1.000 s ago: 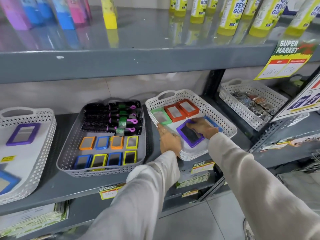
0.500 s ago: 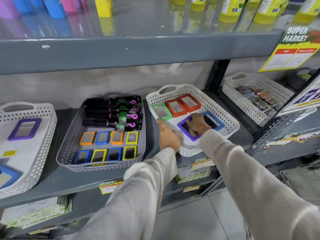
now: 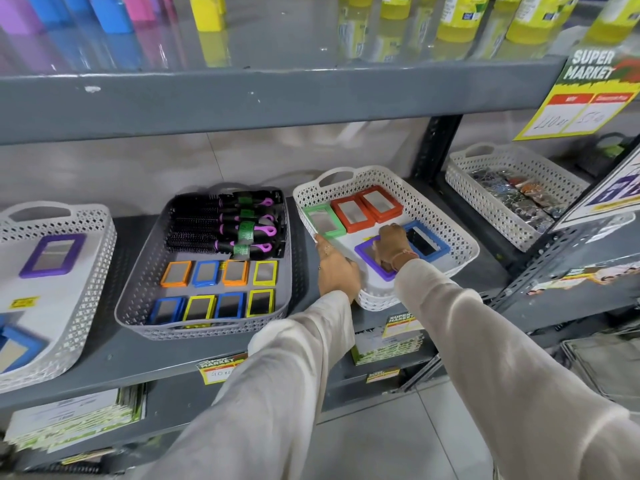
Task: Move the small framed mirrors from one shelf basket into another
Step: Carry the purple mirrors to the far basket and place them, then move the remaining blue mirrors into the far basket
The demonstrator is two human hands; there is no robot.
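Right hand: the right hand [image 3: 393,244] rests fingers-down on the purple-framed mirror [image 3: 372,258] in the white basket [image 3: 446,216]; I cannot tell whether it grips the frame or only presses on it.
Left hand: the left hand [image 3: 337,271] lies against the white basket's near-left rim with the forefinger stretched out, holding nothing that shows.
Mirrors here: a green-framed mirror [image 3: 323,221] and two orange-framed mirrors [image 3: 367,208] sit along the far side; a blue-framed mirror [image 3: 426,241] lies just right of the purple one.
Likely destination: unclear; the grey basket [image 3: 138,282] to the left holds smaller mirrors and hairbrushes [image 3: 228,225], and the far-left basket [image 3: 93,258] holds a matching purple frame.
Slip risk: a flat frame lifted by one edge could tip from the fingers and crack.
Knock risk: sliding the purple frame could push the blue one against the wall.
Basket risk: it sits skewed near the shelf edge; a hard pull could drag it off.
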